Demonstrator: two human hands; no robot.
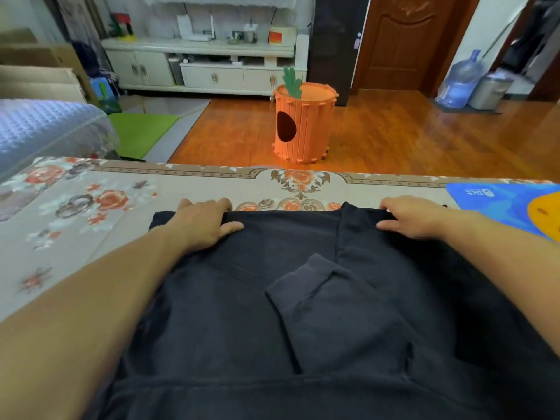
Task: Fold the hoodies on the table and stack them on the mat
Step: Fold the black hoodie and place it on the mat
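A black hoodie lies spread on the table in front of me, with a sleeve cuff folded in over its middle. My left hand grips the hoodie's far edge on the left, fingers curled over the hem and thumb on top of the cloth. My right hand grips the same far edge on the right in the same way. A blue mat with an orange patch lies at the table's far right, just beyond my right hand. No folded hoodie lies on the part of the mat that shows.
The table wears a beige floral cloth; its far edge runs just past my hands. Beyond it on the wooden floor stands an orange carrot-shaped barrel. A blue-covered sofa sits at the left.
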